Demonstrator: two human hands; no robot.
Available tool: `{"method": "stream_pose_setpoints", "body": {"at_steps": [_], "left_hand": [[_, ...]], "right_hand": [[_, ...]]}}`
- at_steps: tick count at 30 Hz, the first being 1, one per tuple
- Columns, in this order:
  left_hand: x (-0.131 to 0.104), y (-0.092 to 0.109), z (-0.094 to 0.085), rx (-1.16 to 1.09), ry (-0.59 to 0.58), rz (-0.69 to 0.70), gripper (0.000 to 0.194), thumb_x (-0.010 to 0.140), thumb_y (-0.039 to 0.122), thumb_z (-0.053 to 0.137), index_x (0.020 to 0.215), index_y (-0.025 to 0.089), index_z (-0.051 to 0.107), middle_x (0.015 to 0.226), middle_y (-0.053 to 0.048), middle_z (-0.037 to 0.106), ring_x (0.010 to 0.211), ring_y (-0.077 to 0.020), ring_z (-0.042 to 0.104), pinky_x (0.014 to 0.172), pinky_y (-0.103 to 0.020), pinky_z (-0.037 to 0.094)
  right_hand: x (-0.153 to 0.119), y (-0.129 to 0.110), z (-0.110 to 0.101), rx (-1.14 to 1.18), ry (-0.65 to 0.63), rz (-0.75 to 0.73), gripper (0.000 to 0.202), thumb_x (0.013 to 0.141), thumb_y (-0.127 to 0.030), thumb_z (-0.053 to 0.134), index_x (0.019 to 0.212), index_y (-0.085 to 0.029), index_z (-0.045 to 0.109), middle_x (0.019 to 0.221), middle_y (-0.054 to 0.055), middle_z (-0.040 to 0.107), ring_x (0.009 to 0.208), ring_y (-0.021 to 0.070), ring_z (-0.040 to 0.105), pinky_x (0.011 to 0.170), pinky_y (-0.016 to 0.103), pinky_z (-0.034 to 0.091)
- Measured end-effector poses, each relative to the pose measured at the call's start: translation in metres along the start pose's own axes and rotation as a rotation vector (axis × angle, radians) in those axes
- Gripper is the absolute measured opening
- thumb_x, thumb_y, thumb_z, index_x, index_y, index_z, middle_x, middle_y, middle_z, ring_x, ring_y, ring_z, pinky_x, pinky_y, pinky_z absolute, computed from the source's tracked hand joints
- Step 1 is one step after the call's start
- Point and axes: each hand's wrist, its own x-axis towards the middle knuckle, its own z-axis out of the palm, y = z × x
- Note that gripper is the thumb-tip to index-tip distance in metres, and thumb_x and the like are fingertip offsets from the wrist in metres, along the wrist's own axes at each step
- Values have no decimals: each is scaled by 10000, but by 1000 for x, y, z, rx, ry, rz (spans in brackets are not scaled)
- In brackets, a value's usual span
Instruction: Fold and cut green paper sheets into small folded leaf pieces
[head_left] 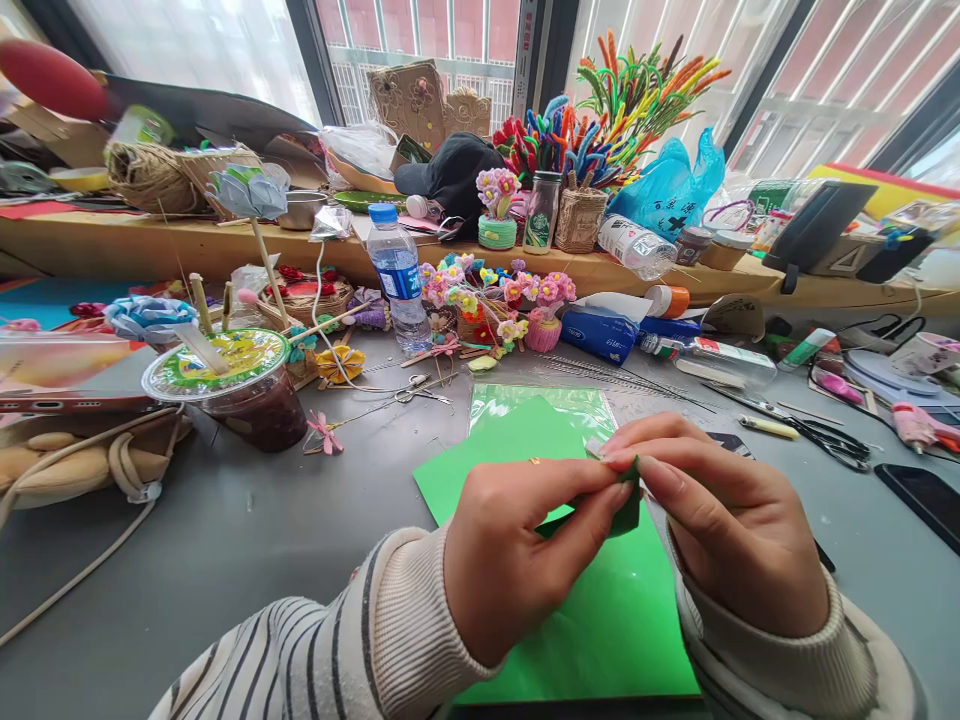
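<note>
My left hand and my right hand meet at the fingertips, both pinching a small folded piece of green paper. Part of that piece hides behind my left fingers. Beneath the hands lie bright green paper sheets, one of them turned at an angle. A clear plastic sleeve shows behind the sheets. Both hands are held just above the paper.
To the left stands a lidded cup with a dark drink. A water bottle, small scissors and crocheted flowers sit behind. At right are black-handled scissors, a phone and a pink glue gun.
</note>
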Motion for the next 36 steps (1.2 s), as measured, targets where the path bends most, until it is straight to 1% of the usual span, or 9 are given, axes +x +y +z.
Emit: {"method": "stream_pose_setpoints", "body": {"at_steps": [9,14,19,22,25,27,31,34,36], "left_hand": [[-1,1,2,34,17,41,141,680,82,528,776,137,615,702,-1,649,571,-83,585,547,-137,452],[-2,1,3,59,6,58,129,689,96,521,772,135,611,652,-6,644,528,-85,573,501,-142,448],[-2,2,2,66,16,61,134,689,98,521,781,141,609,666,-2,646,536,-85,575,511,-142,450],[-2,2,2,62,8,66,140,692,95,518,788,139,609,659,7,643,525,-75,566,521,-137,447],[-2,2,3,66,-9,67,129,694,94,517,775,128,611,667,3,642,534,-70,563,534,-132,438],[-2,1,3,77,-33,64,129,704,100,507,779,122,610,676,-4,641,543,-70,562,540,-133,431],[-1,-1,3,147,-108,40,143,725,136,479,792,130,605,660,-8,633,536,-79,549,513,-153,411],[1,-3,1,257,-206,26,118,713,172,500,718,135,612,560,10,599,460,-70,495,447,-161,363],[3,-4,-1,314,-264,12,133,712,188,500,656,137,610,485,27,551,413,-58,435,415,-163,324]], "right_hand": [[-2,-2,4,21,47,11,161,718,-134,477,717,-219,614,748,20,553,754,147,507,653,266,424],[-4,-2,6,40,67,37,157,728,-157,471,705,-224,611,761,22,547,771,154,498,673,279,417],[-4,-2,8,50,91,43,164,736,-173,460,700,-226,611,759,21,548,776,156,501,664,276,418],[-4,-2,7,42,82,33,188,755,-214,438,695,-222,615,761,26,551,772,160,505,657,283,418],[-4,-1,6,17,58,-6,121,731,-231,488,707,-218,606,737,23,552,754,159,509,673,295,412],[-4,0,6,-15,69,-12,81,713,-194,516,693,-214,591,713,15,546,729,152,509,672,294,408],[-3,3,8,-44,118,-5,111,721,-159,502,637,-205,558,663,5,520,671,134,496,634,281,397],[0,6,7,-26,192,-20,124,722,-176,505,606,-206,539,633,-3,494,653,126,481,609,270,384],[2,6,4,-48,205,-25,117,722,-197,508,614,-212,549,644,0,503,670,132,483,614,274,384]]}}
